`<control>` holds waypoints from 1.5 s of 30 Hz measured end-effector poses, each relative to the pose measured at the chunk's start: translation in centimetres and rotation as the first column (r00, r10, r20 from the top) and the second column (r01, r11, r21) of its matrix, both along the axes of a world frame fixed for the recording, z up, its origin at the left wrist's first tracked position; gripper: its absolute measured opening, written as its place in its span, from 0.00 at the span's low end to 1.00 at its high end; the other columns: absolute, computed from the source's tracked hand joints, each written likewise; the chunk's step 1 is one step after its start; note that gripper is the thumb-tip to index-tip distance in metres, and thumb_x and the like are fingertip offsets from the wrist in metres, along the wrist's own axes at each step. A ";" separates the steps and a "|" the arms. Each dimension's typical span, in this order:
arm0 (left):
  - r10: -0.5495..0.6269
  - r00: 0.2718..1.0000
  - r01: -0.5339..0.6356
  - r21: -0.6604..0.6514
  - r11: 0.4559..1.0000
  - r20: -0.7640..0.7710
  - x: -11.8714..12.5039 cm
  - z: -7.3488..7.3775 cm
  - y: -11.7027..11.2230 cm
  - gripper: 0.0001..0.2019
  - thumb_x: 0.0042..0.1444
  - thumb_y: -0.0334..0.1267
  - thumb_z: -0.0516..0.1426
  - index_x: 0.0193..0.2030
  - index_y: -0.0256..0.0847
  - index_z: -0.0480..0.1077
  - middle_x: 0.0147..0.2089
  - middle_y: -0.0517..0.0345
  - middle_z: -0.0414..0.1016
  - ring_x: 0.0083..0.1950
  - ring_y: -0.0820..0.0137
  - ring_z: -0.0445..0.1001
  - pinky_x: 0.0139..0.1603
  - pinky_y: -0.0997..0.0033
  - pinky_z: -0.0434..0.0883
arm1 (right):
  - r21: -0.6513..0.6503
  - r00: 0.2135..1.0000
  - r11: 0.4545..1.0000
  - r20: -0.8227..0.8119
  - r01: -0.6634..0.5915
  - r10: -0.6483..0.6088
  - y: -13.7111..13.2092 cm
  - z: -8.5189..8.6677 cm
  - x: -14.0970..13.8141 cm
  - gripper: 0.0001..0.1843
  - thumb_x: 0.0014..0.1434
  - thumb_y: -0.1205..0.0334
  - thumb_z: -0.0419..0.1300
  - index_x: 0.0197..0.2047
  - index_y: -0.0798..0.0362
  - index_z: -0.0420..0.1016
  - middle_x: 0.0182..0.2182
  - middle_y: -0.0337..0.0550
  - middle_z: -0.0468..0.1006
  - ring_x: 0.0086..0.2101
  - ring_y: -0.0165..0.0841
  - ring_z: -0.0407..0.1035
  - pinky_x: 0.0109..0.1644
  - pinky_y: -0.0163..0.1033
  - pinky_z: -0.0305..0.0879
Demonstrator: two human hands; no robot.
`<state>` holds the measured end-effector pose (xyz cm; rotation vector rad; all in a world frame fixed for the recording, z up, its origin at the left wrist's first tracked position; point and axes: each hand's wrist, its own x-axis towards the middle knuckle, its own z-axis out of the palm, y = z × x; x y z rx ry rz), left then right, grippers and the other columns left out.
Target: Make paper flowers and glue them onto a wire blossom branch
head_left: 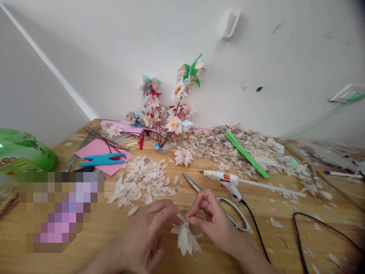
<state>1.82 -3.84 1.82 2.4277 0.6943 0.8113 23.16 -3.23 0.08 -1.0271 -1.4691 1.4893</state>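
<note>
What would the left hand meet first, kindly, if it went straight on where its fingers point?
Probably the right hand, which pinches the flower, though the depth between them is unclear.

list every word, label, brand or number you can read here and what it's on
No text can be read.
Green container: dark marks and a yellow label, too blurred to read.
Glue gun: any lettering is too small to read.
</note>
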 end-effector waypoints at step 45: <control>0.256 0.922 -0.097 -0.467 0.879 0.289 1.1 -1.5 -0.8 0.45 0.42 0.20 0.48 0.64 0.48 0.30 0.51 0.51 0.65 0.52 0.61 0.62 0.55 0.55 0.54 | -0.664 0.870 0.734 -0.436 -0.140 -0.229 1.4 -2.3 -1.7 0.08 0.33 0.73 0.64 0.22 0.57 0.71 0.18 0.35 0.72 0.21 0.27 0.65 0.29 0.33 0.60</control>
